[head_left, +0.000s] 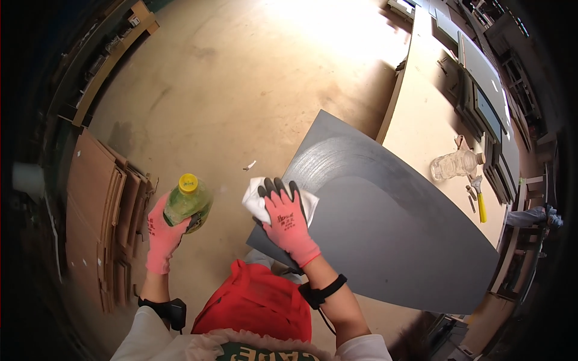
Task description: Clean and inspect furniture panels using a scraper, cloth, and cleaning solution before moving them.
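Note:
My left hand (161, 231), in a pink work glove with dark fingertips, is wrapped round a green plastic bottle (183, 207) with a yellow cap. It is held upright, away from the panel. My right hand (285, 219), gloved alike, presses a white cloth (255, 201) against the left edge of a large dark grey panel (385, 240). Part of the cloth hangs past that edge. Pale curved streaks show on the panel's upper part, near its far corner. The panel lies partly on the workbench and juts out toward me.
Along the right runs a long pale workbench (415, 114). On it are a clear plastic bottle (453, 165), a yellow-handled tool (481, 204) and stacked panels (481, 108). Flattened cardboard (90, 216) leans at the left. A small white scrap (250, 165) lies on the floor.

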{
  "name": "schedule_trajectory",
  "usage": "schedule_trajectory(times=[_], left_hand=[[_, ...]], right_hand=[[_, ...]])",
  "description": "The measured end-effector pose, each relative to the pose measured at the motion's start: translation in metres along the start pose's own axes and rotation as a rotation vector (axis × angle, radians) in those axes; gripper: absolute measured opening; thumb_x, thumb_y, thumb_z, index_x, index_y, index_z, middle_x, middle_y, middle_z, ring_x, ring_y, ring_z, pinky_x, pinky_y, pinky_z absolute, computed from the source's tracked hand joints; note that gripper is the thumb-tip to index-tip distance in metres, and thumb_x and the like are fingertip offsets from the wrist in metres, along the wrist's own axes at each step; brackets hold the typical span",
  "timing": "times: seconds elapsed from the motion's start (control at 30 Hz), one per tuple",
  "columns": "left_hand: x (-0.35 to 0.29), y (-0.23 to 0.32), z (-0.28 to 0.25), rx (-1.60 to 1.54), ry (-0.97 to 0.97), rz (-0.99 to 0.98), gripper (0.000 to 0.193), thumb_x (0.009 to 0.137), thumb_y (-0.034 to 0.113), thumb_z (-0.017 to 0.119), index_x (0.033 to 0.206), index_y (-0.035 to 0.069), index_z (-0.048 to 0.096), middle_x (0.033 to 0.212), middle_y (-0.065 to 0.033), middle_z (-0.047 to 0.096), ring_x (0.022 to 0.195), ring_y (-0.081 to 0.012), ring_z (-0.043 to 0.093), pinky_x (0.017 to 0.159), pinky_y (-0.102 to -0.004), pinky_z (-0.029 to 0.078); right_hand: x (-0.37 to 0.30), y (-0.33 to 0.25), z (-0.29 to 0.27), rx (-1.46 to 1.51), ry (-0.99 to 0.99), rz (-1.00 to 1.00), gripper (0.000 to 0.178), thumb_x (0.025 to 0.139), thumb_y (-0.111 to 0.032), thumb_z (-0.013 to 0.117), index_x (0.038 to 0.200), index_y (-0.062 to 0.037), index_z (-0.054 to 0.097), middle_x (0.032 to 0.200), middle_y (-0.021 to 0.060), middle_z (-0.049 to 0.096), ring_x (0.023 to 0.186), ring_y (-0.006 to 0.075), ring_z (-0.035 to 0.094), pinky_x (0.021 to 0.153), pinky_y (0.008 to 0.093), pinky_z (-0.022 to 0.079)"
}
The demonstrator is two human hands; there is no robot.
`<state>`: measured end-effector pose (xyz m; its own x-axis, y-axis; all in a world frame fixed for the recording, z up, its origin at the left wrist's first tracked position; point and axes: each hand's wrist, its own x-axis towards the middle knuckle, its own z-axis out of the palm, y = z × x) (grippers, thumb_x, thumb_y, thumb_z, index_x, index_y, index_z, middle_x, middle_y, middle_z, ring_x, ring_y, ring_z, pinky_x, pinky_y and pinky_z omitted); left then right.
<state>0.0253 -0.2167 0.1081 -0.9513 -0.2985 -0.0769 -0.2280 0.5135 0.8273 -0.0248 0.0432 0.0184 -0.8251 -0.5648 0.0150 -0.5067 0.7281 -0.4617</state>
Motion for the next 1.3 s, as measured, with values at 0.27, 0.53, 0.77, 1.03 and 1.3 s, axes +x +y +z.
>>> schedule_trajectory(times=[0.27, 0.53, 0.77, 1.03, 1.3], left_hand=[[-0.003, -0.008, -0.002, 0.096, 0.014, 0.004, 0.052, 0.065, 0.007, 0.072, 0.113, -0.002, 0.055, 0.104, -0.013, 0.062, 0.096, -0.0206, 0.06, 0.087, -0.0302, 0.044], [-0.013, 0.0, 0.005, 0.0, -0.034, -0.014, 0.055, 0.062, 0.008, 0.073, 0.114, 0.0, 0.056, 0.103, -0.0127, 0.063, 0.095, -0.0217, 0.06, 0.086, -0.0311, 0.045], [-0.009, -0.008, 0.0, 0.113, -0.049, 0.003, 0.055, 0.063, 0.005, 0.071, 0.116, 0.001, 0.055, 0.106, -0.0134, 0.062, 0.097, -0.0221, 0.06, 0.087, -0.0314, 0.045], [-0.002, -0.007, -0.015, 0.135, -0.041, 0.043, 0.054, 0.063, 0.005, 0.071, 0.115, 0.0, 0.055, 0.107, -0.0143, 0.062, 0.099, -0.0241, 0.06, 0.088, -0.0316, 0.044], [0.007, -0.002, -0.002, 0.155, -0.021, 0.026, 0.055, 0.062, 0.007, 0.073, 0.114, 0.0, 0.056, 0.107, -0.0144, 0.062, 0.098, -0.0251, 0.06, 0.087, -0.0324, 0.044]], right_hand=[[-0.017, 0.003, -0.017, -0.172, 0.027, 0.088, 0.062, 0.073, -0.031, 0.065, 0.125, -0.0027, 0.045, 0.127, 0.0155, 0.045, 0.124, 0.0306, 0.037, 0.106, 0.0495, 0.022], [0.078, 0.097, -0.037, -0.25, 0.229, 0.417, 0.049, 0.083, -0.029, 0.056, 0.123, -0.0011, 0.048, 0.129, 0.0146, 0.046, 0.125, 0.0305, 0.036, 0.108, 0.0473, 0.017], [-0.076, -0.065, 0.024, 0.081, -0.198, 0.101, 0.059, 0.07, -0.029, 0.068, 0.12, -0.0046, 0.049, 0.121, 0.0133, 0.046, 0.118, 0.031, 0.041, 0.102, 0.0511, 0.027], [-0.292, 0.102, -0.026, -0.247, 0.193, 1.112, 0.061, 0.076, -0.019, 0.063, 0.126, 0.0077, 0.039, 0.136, 0.0249, 0.034, 0.13, 0.0418, 0.025, 0.11, 0.0518, 0.01], [-0.114, -0.011, -0.002, -0.106, -0.101, 0.525, 0.057, 0.068, -0.026, 0.069, 0.118, -0.0033, 0.05, 0.124, 0.015, 0.047, 0.12, 0.033, 0.039, 0.106, 0.0531, 0.019]])
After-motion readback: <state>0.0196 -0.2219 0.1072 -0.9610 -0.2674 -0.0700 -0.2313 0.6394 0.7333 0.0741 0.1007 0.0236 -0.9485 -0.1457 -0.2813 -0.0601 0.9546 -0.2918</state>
